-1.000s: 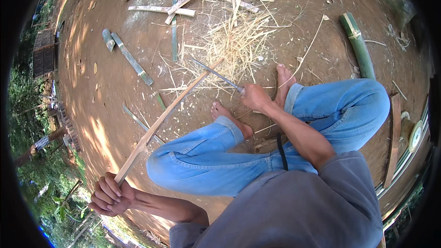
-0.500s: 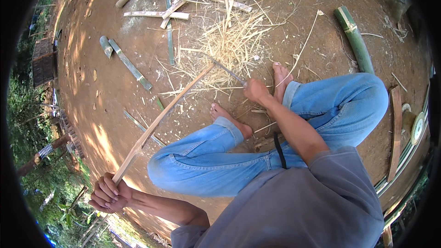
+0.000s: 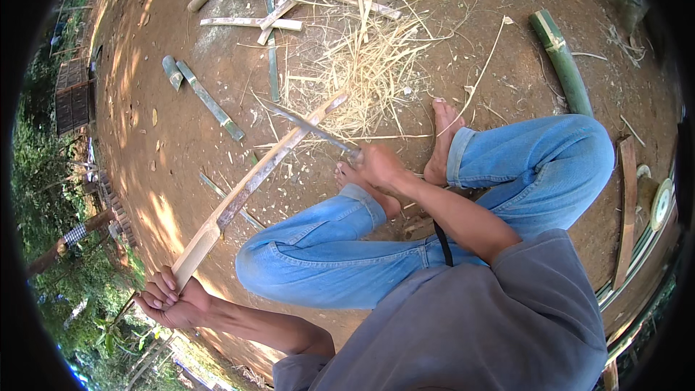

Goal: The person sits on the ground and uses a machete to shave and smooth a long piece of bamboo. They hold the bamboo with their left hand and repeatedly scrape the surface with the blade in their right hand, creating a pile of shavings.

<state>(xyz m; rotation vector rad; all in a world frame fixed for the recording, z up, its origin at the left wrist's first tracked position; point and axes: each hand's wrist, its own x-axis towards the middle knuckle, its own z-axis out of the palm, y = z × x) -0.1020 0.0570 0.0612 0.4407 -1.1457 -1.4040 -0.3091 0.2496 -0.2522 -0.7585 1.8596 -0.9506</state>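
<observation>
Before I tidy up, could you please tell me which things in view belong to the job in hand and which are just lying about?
In use:
long pale woody strip, in left hand
slim grey metal knife, in right hand

Apparently lying about:
thick green bamboo pole
slender green bamboo piece
flat brown wooden board

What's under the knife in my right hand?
The knife crosses over the pale strip held in your left hand, with brown ground below. The strip's surface behind the knife is covered; I can't tell whether they touch.
</observation>
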